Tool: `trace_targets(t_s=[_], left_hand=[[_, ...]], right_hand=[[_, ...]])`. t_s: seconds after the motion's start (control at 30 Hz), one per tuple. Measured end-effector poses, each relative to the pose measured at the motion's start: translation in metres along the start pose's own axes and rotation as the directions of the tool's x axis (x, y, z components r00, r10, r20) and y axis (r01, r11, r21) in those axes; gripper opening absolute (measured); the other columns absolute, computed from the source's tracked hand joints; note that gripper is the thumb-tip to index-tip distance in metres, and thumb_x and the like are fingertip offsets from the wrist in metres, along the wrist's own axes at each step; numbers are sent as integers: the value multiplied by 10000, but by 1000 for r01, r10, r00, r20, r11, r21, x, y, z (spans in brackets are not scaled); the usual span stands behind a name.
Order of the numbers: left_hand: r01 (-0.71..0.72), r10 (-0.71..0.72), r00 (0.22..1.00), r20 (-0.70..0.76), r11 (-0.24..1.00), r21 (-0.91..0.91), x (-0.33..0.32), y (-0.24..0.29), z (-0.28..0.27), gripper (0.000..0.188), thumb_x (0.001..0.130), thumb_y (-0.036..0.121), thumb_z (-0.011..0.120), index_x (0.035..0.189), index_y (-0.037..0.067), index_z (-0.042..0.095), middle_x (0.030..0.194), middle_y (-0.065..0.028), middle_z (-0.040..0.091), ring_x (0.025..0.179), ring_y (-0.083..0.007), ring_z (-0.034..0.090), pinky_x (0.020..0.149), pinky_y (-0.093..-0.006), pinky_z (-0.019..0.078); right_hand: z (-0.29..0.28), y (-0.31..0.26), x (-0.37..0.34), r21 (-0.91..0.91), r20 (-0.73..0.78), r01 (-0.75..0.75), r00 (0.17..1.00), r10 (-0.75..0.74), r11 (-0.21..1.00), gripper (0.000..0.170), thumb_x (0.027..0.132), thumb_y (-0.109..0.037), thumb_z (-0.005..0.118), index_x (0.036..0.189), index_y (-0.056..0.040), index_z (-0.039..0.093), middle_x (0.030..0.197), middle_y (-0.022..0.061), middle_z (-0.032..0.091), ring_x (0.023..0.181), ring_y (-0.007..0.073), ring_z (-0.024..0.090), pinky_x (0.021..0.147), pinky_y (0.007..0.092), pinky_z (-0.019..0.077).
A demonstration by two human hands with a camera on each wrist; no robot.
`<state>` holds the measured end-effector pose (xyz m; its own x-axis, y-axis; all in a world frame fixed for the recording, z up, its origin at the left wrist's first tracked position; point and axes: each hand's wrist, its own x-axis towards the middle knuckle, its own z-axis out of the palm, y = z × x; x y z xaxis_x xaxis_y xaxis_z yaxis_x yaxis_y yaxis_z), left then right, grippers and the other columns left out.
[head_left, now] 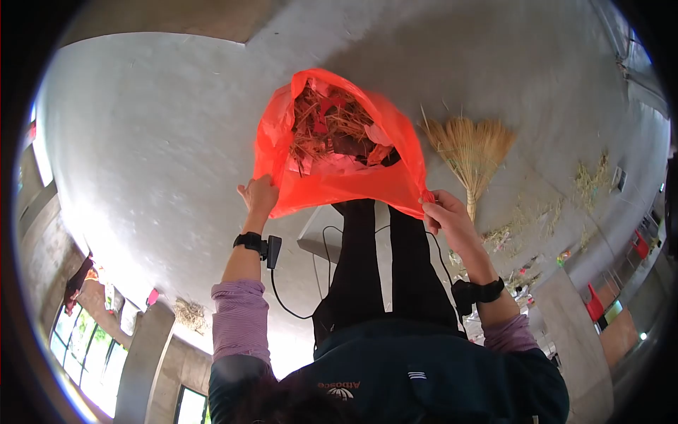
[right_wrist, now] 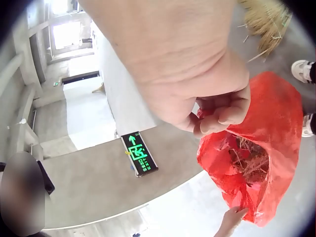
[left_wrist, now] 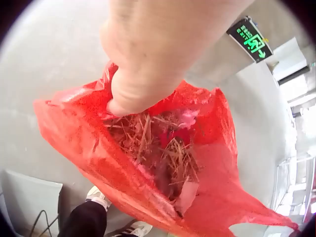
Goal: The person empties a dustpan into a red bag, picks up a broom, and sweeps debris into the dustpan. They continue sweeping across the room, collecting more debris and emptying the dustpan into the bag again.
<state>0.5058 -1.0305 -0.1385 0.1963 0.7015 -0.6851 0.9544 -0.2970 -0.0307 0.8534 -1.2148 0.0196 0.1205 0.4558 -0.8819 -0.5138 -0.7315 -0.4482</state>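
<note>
Beyond the right side of the red bag [head_left: 339, 187], a straw broom [head_left: 471, 152] is seen on the grey floor [head_left: 176, 127], its bristles fanned away from the person; its handle is partly hidden by the right grip [head_left: 450, 218]. Loose straw [head_left: 592, 180] and small scraps are scattered farther to the right, and a red chair [head_left: 595, 304] is seen beyond them. Black cables [head_left: 282, 305] are strung near the dark-trousered legs [head_left: 357, 254], by which part of the floor in front of the body is covered. In the left wrist view, light shoes [left_wrist: 98, 196] are shown below the bag, and a green-lit exit sign [left_wrist: 251, 40] is seen in the background

The bag is held up between the two grips, its mouth spread wide and turned so that dry straw [head_left: 311, 127] and pink and red paper scraps can be seen inside. Its near left edge is pinched by the left grip [head_left: 260, 196], and its gathered right corner is held in the curled fingers of the right grip. Part of the bag's rim is hidden by the left grip in the left wrist view
</note>
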Motion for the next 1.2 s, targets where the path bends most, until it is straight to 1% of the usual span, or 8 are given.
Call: trace_targets(t_s=[0.23, 0.5, 0.53, 0.6, 0.8, 0.9, 1.0, 1.2], left_hand=[[92, -28, 993, 110, 768, -634, -8, -25, -33, 185, 726, 208, 601, 828, 54, 595, 780, -55, 621, 738, -145, 578, 745, -321, 399], [67, -14, 997, 73, -260, -963, -27, -41, -63, 219, 751, 217, 655, 847, 30, 594, 770, -10, 596, 694, -65, 519, 639, -218, 405], [64, -15, 997, 70, -262, -963, -28, -46, -61, 219, 751, 217, 655, 847, 30, 594, 770, -10, 596, 694, -65, 519, 639, -218, 405], [201, 7, 977, 212, 291, -935, -31, -50, -66, 252, 742, 218, 660, 867, 10, 592, 766, -20, 598, 671, -87, 531, 626, -225, 412], [56, 167, 946, 279, 764, -643, -60, -28, -131, 341, 743, 308, 659, 888, 3, 608, 772, -13, 588, 659, -85, 508, 608, -237, 402], [3, 209, 960, 185, 654, -756, -56, -41, -124, 341, 764, 329, 632, 872, 6, 623, 730, 13, 551, 647, -74, 468, 604, -232, 382], [-26, 23, 1000, -21, 249, -968, -89, -34, -150, 363, 801, 361, 583, 898, 13, 618, 675, 43, 465, 644, -65, 410, 603, -235, 350], [-70, -241, 965, -105, 151, -986, -100, -52, -103, 305, 762, 297, 612, 862, 9, 610, 809, -61, 607, 758, -158, 553, 701, -285, 427]], right_hand=[[2, -5, -2, -70, 7, 30, 1000, -29, 997, 176, 843, -167, 532, 929, -14, 517, 633, 8, 497, 505, 58, 438, 445, 191, 340], [4, -2, -6, -75, -26, 42, 999, -44, 996, 152, 839, -179, 542, 901, -40, 547, 646, -10, 528, 494, 40, 440, 449, 181, 334], [2, -1, -5, -87, -46, 31, 998, -35, 996, 148, 834, -174, 543, 895, -39, 545, 646, -8, 530, 492, 41, 442, 447, 185, 338], [3, -2, -6, -101, -60, 26, 998, -33, 995, 143, 830, -169, 544, 888, -38, 543, 645, -6, 532, 491, 42, 445, 444, 188, 342], [20, -12, -13, -135, 25, 75, 997, -72, 988, 111, 809, -145, 540, 860, -47, 534, 639, 0, 538, 490, 48, 451, 444, 198, 349], [25, -19, -13, -158, 51, 181, 983, -175, 971, 118, 797, -150, 547, 846, -47, 518, 632, 6, 502, 490, 63, 444, 436, 206, 328], [37, -30, -23, -240, 111, 259, 965, -238, 936, 134, 808, -209, 537, 820, -76, 535, 611, -33, 465, 502, 46, 416, 456, 201, 316], [39, -17, -17, -207, 192, 278, 952, -239, 938, 138, 802, -187, 526, 843, -55, 519, 629, -18, 483, 484, 51, 414, 440, 207, 319]])
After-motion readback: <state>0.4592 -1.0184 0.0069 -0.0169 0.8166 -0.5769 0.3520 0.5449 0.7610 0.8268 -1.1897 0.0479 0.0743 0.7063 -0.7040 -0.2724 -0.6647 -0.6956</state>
